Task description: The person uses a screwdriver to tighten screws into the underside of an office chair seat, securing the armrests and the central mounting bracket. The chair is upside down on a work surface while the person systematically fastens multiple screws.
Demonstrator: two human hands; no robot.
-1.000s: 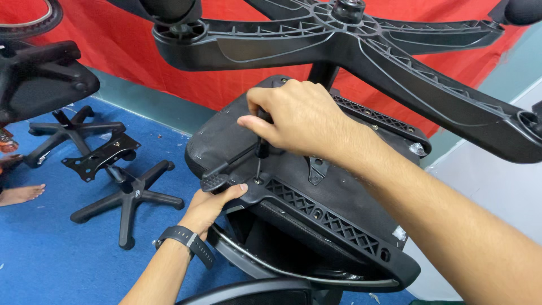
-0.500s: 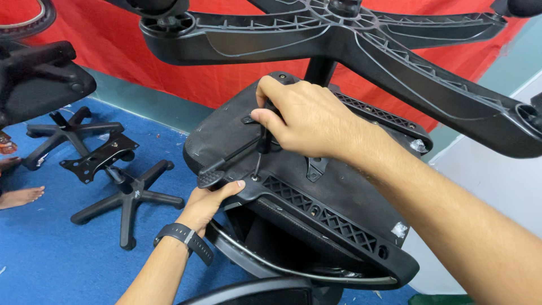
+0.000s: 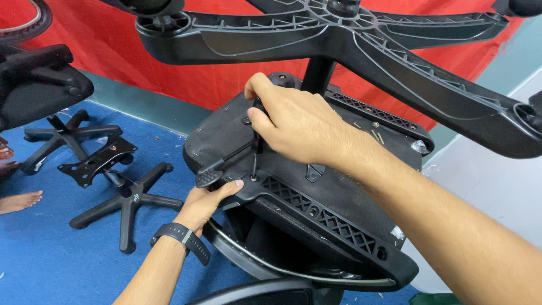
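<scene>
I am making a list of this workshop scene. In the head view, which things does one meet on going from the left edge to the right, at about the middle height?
bare foot → loose star base on the blue floor → left hand → screwdriver → right hand → upturned seat's ribbed arm bracket

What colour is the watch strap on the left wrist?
Black; the head view shows the watch just behind the left hand.
</scene>
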